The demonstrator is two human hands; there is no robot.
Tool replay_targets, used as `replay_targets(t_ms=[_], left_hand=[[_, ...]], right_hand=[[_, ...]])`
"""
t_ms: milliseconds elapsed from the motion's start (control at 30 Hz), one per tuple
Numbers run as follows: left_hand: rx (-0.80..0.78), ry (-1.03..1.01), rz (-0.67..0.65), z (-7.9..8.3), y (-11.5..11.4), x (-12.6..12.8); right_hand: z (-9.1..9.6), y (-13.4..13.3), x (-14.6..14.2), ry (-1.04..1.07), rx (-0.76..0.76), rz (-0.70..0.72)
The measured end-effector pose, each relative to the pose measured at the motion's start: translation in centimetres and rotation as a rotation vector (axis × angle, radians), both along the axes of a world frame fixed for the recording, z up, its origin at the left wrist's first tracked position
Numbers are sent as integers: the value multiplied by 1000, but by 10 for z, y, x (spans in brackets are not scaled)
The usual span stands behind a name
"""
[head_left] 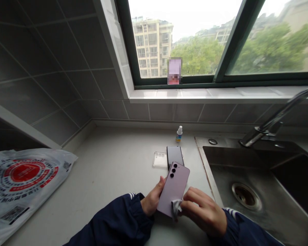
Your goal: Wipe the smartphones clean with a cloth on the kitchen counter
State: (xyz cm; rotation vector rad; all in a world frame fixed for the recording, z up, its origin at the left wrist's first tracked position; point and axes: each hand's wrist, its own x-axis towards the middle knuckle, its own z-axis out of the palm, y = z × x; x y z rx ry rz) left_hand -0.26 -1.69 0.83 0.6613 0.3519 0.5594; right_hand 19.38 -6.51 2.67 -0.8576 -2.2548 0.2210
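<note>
While the left hand grips the edge of a lilac smartphone, the right hand pinches a small cloth against its back (firm, steady holds).

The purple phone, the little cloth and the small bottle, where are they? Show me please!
Purple phone (173, 191), head view, point on its back, below the cameras.
Little cloth (176, 207), head view, point on the fold beside the phone's lower edge.
Small bottle (179, 137), head view, point on its label.

Steel sink w/ faucet, plastic bag
</note>
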Motion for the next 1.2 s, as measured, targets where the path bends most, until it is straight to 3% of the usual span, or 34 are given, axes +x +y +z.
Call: replay_targets(t_ms=[133, 400, 567, 800, 900, 1067, 1200], left_hand=[[-64, 4, -162, -5, 2, -2], [-86, -3, -213, -11, 6, -3], [-50, 87, -351, -11, 4, -6], [-55, 93, -397, -14, 3, -7], [-40, 117, -388, -16, 3, -7], [-37, 99, -329, -18, 2, -5], [-12, 68, -258, -20, 1, -4]], right_hand=[[1, 2, 5, 5, -7, -3], [-4, 1, 12, 70, -20, -90], [-5, 4, 15, 233, -10, -241], [0, 10, 16, 421, -59, -394], [-4, 10, 17, 490, -170, -429], [-11, 10, 14, 729, -503, -500], [-11, 13, 9, 798, -590, -489]])
